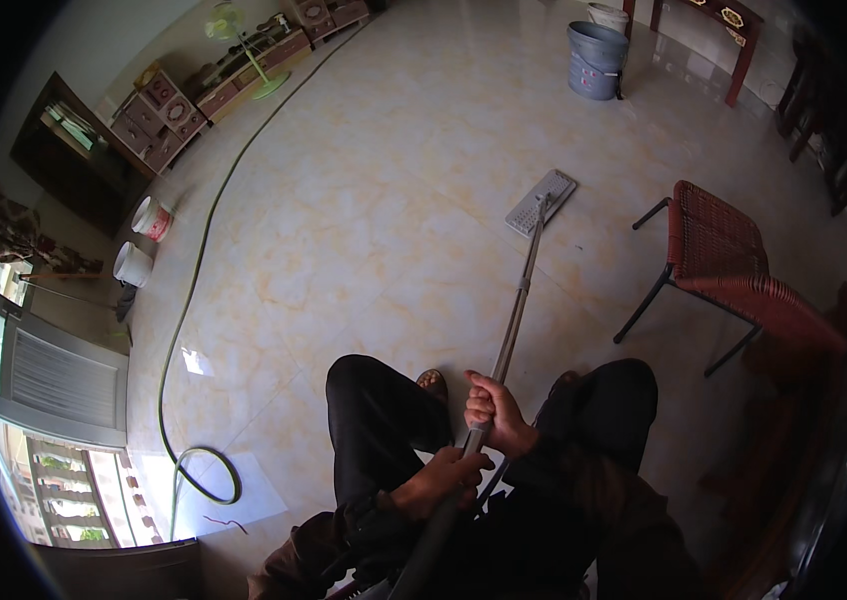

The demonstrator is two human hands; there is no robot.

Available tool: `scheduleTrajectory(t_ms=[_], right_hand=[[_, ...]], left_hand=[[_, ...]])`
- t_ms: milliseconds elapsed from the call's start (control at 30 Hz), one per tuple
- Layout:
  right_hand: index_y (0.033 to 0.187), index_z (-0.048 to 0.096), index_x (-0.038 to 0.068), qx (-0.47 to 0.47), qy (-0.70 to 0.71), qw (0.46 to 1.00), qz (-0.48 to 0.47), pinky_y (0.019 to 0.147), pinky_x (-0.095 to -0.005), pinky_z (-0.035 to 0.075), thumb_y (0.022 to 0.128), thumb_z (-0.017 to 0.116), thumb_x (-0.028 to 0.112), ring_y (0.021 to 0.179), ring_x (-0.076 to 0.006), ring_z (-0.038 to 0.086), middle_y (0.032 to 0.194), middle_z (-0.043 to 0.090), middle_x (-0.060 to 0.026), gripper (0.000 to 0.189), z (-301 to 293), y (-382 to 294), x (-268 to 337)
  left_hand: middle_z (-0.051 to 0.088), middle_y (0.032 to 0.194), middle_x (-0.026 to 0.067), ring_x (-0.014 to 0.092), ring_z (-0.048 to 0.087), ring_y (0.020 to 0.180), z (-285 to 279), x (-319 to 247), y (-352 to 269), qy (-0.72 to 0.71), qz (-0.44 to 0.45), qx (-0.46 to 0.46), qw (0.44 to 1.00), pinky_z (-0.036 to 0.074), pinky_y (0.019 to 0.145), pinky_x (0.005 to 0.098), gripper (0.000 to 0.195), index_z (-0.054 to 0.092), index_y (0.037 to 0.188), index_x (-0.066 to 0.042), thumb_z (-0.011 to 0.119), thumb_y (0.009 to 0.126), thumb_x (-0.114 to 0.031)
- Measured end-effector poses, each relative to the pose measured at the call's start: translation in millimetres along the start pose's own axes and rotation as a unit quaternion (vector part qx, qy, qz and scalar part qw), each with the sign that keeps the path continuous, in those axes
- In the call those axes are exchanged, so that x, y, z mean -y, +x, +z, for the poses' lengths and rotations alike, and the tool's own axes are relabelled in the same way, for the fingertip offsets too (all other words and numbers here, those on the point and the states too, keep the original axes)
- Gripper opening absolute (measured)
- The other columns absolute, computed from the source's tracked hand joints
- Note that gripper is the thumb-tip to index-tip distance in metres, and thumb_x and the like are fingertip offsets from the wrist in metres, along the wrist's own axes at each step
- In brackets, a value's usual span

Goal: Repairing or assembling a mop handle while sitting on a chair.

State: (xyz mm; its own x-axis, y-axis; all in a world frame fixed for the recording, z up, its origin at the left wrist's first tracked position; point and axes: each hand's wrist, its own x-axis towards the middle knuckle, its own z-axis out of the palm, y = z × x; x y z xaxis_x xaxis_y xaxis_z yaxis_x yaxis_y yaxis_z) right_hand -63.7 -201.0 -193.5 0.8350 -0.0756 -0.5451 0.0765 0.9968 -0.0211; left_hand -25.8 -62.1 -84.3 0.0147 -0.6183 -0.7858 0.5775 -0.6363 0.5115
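A flat mop's long metal pole (516, 315) runs from my lap up to its rectangular pale mop head (541, 202), which lies on the glossy tiled floor (363, 225). My right hand (495, 412) is closed around the pole, higher up towards the mop head. Just below it my left hand (442, 480) grips the same pole, with the thumb along it. The pole's lower end passes over my dark clothing at the bottom of the view. My knees are bent on both sides of the pole, and a sandalled foot (432, 382) shows between them.
A red woven chair (720, 232) stands on the right. A grey-blue bucket (596, 64) is at the back right. A green hose (202, 247) crosses the floor on the left and loops near the doorway. Two white buckets, a green fan (255, 67) and low cabinets (168, 120) line the left wall.
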Motion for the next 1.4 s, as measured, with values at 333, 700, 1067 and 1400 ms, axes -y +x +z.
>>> scheduleTrajectory(t_ms=[333,700,1067,1400], right_hand=[[0.090,0.054,0.015,0.013,-0.013,1.000,0.014,0.043,-0.0229,0.030,0.088,0.058,0.018,0.042,-0.0039,0.031,0.057,0.033,0.0085,0.005,-8.1,7.7,2.1],[0.100,0.056,0.008,0.035,0.045,0.998,0.031,0.055,-0.0224,0.040,0.087,0.059,0.031,0.054,-0.0064,0.045,0.065,0.044,0.0044,0.027,-4.0,3.0,7.6],[0.101,0.058,0.007,0.016,0.028,0.999,0.027,0.053,-0.0237,0.039,0.091,0.056,0.029,0.055,-0.0073,0.045,0.063,0.044,0.0031,0.024,-7.2,4.7,4.1],[0.103,0.057,0.007,0.009,0.033,0.999,0.036,0.054,-0.0235,0.039,0.090,0.056,0.029,0.056,-0.0073,0.043,0.063,0.040,0.0043,0.025,-8.2,6.6,3.9]], left_hand=[[0.050,0.070,0.0023,0.011,0.048,0.051,-7.0,0.0,2.4,0.009,0.003,0.031,0.999,0.043,0.047,0.0238,0.033,0.052,0.103,0.001,0.055,0.090,-0.029],[0.041,0.066,-0.0040,0.005,0.038,0.050,-5.6,13.4,0.5,-0.185,-0.004,0.057,0.981,0.033,0.043,0.0198,0.015,0.051,0.093,-0.003,0.053,0.090,-0.018],[0.041,0.066,-0.0022,0.007,0.041,0.050,-5.9,13.8,5.7,-0.144,-0.013,0.056,0.988,0.035,0.044,0.0220,0.016,0.049,0.088,-0.005,0.052,0.091,-0.021],[0.041,0.062,-0.0016,0.008,0.042,0.049,-7.1,11.7,9.9,-0.108,-0.026,0.052,0.993,0.035,0.043,0.0232,0.018,0.047,0.084,-0.006,0.051,0.091,-0.022]])
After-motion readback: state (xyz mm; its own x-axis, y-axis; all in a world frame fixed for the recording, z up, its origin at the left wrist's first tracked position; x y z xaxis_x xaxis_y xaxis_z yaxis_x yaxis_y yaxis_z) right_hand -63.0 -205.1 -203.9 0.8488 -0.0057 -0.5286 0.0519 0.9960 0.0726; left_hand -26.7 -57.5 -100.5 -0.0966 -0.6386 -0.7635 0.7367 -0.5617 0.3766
